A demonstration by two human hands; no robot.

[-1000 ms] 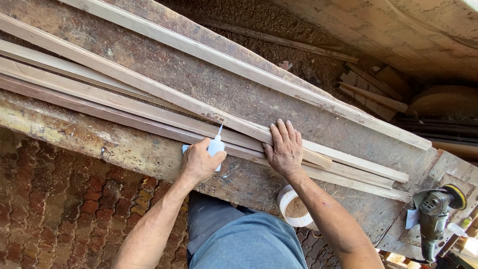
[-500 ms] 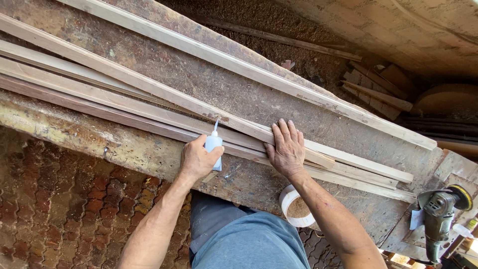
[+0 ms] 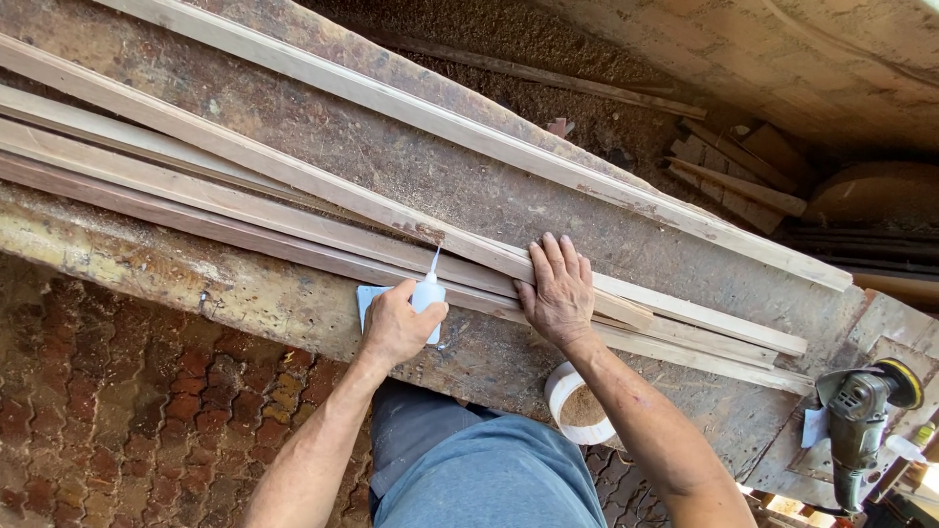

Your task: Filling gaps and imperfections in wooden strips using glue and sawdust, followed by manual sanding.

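Observation:
My left hand (image 3: 393, 326) grips a small white squeeze bottle (image 3: 427, 293) with a thin nozzle that points up at the long wooden strips (image 3: 293, 210). Those strips lie side by side across a worn, dusty workbench (image 3: 127, 264). My right hand (image 3: 558, 291) rests flat on the strips, fingers spread, just right of the bottle. A pale blue card (image 3: 369, 294) lies on the bench edge under my left hand.
Another long strip (image 3: 469, 132) lies further back on the bench. A roll of white tape (image 3: 579, 403) sits below the bench edge by my right forearm. An angle grinder (image 3: 866, 411) lies at the right end. Scrap wood (image 3: 743, 171) is piled beyond. Brick paving (image 3: 117, 411) is below.
My left hand has shifted slightly with the bottle along the strips; the nozzle stays at the strip edge. My right hand stays pressed flat on the strips.

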